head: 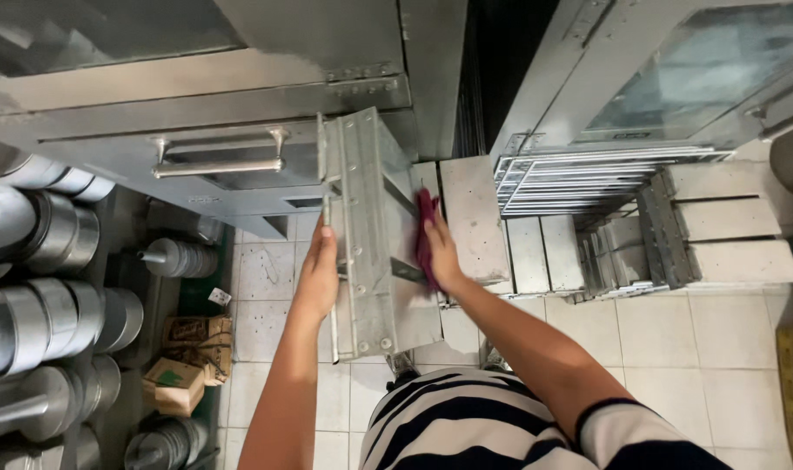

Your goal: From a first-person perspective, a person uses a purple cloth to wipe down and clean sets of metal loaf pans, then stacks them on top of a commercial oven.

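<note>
Two hands on upright metal baking tin (372, 235): left hand (318, 270) clenched on left rim, right hand (440, 252) pressing red cloth (425, 235) inside; open tiled floor (675, 348) right

Stacked metal tins (53, 305), probably cardboard boxes (187, 361), stacked racks (588, 178)

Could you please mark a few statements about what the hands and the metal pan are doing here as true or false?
1. The left hand grips the metal pan at its edge. True.
2. The right hand presses a blue sponge to the pan. False: it presses a dark red cloth.
3. The pan lies flat on the floor. False: it is held up, tilted on edge.
4. Stacked metal pans sit to the right. True.
</note>
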